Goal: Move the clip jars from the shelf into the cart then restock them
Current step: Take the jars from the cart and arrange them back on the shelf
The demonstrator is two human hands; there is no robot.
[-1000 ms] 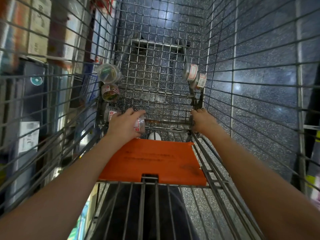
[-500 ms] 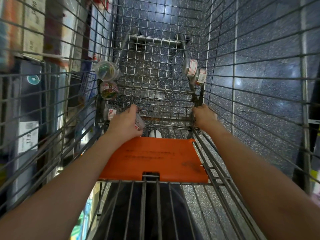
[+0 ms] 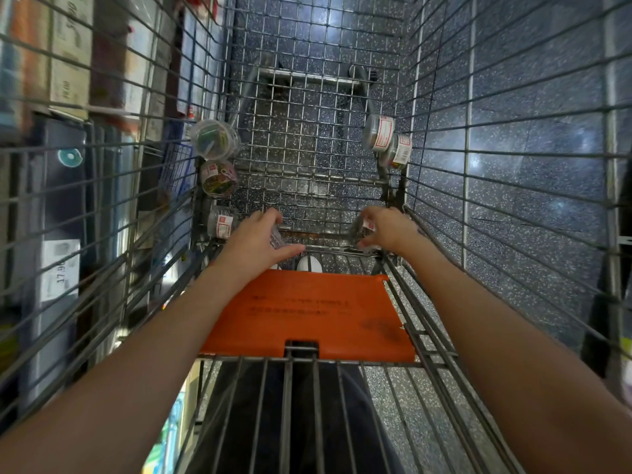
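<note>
Right hand (image 3: 390, 230) now holds a clear jar (image 3: 363, 230) (red-white label).

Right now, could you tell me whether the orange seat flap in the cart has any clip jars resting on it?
No, the orange seat flap is bare; the clip jars lie beyond it on the cart's wire floor.

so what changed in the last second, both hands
The right hand now grips a small jar; a second ago it rested at the cart's corner, holding nothing visible. The left hand keeps its own jar, shifted little. The three jars along the left wall and the two at the far right stayed put.
</note>
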